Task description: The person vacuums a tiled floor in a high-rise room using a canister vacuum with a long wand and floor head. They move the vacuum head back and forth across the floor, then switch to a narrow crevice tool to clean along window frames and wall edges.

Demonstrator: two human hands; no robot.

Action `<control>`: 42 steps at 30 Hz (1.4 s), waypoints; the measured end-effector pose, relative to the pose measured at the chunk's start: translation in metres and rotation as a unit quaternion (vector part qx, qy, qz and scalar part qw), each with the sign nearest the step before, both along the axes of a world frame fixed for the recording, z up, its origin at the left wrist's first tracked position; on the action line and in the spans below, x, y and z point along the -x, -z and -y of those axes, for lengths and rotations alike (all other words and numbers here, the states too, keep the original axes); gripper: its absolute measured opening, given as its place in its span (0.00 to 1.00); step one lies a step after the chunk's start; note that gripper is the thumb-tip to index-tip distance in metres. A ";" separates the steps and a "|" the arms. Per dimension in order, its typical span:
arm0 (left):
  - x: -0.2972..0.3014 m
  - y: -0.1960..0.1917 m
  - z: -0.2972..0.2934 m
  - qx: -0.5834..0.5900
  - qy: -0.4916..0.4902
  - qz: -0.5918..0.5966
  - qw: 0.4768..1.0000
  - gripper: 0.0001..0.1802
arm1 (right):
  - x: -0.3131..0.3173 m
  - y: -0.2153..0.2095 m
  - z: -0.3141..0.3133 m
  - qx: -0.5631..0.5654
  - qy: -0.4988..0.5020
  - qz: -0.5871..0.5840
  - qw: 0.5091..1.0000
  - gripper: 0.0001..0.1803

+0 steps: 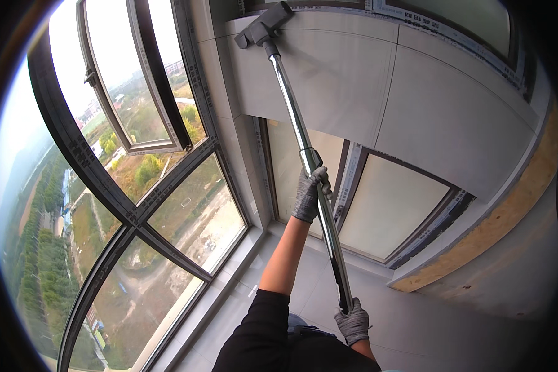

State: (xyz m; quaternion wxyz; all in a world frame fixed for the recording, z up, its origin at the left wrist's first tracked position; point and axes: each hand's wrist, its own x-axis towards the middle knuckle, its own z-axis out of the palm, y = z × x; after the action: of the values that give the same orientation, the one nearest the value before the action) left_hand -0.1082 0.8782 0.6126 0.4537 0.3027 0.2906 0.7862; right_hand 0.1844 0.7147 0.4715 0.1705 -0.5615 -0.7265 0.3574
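A chrome vacuum cleaner wand [296,121] runs from low in front of me up to the wall. Its dark floor head [265,26] rests against the grey wall panel [347,68], close under the upper window frame. Both my hands wear grey gloves. My left hand [310,193] is wrapped round the wand near its middle, just below the dark collar. Lower down, my right hand [353,322] grips the wand's bottom end, which its fingers partly hide.
To the left stands a tall dark-framed window [130,218] with its upper casement [127,80] swung ajar. Two frosted panes [390,208] sit low in the wall ahead. A bare wooden strip [477,242] edges the right side. Grey tiles cover the floor [409,328].
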 end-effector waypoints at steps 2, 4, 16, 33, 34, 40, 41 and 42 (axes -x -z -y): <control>0.036 -0.001 0.004 0.018 -0.051 0.000 0.999 0.10 | 0.032 0.016 -0.006 -0.017 -0.017 -0.016 1.000 0.18; 0.043 0.007 0.012 0.072 -0.065 -0.048 0.994 0.12 | 0.047 0.042 -0.004 -0.017 -0.044 -0.102 0.994 0.19; 0.063 0.099 0.099 0.099 0.014 0.019 0.995 0.14 | 0.068 0.173 0.058 0.187 0.067 0.054 0.978 0.23; 0.198 -0.040 0.066 -0.007 -0.038 -0.079 0.996 0.15 | 0.237 0.052 0.041 0.051 -0.011 -0.046 0.998 0.25; 0.206 -0.056 0.064 -0.026 -0.037 -0.087 0.995 0.15 | 0.245 0.043 0.042 0.040 -0.020 -0.057 0.997 0.25; 0.228 -0.099 0.094 -0.069 -0.007 -0.096 0.993 0.12 | 0.277 -0.008 0.065 0.000 -0.056 -0.110 0.992 0.26; 0.230 -0.103 0.099 -0.089 -0.005 -0.090 0.992 0.12 | 0.278 -0.020 0.068 -0.003 -0.061 -0.115 0.991 0.26; 0.232 -0.108 0.104 -0.071 -0.010 -0.078 0.994 0.11 | 0.279 -0.033 0.072 0.004 -0.062 -0.103 0.993 0.26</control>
State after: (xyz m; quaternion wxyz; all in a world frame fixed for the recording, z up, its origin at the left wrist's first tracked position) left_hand -0.3406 0.7738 0.7204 0.3997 0.3912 0.2715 0.7833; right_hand -0.0944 0.6429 0.5044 0.2194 -0.4762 -0.7374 0.4259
